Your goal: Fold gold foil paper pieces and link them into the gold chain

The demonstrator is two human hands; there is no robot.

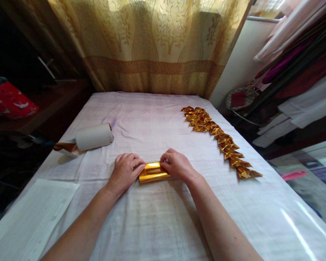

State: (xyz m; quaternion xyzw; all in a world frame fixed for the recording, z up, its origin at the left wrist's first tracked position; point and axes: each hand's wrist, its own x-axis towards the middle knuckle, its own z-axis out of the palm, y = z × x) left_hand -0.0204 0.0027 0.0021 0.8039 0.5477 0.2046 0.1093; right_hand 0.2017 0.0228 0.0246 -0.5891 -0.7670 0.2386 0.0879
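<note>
A shiny gold foil paper point(154, 173), folded or rolled into a narrow strip, lies on the white cloth in front of me. My left hand point(127, 170) pinches its left end between thumb and fingers. At the upper right corner, my right hand point(176, 164) grips the same paper, fingers closed on it. To the right, several folded gold foil pieces point(228, 146) lie in a long overlapping row. A white-backed roll of foil paper point(93, 137) rests to the left, its loose end curling to show the gold side.
A white cloth point(149, 119) covers the table. Printed paper sheets point(35, 214) lie at the near left. Behind the far edge hangs a gold curtain point(154, 47). A red bag with white birds point(12, 99) stands on a dark side table; clothes point(309, 98) hang at right.
</note>
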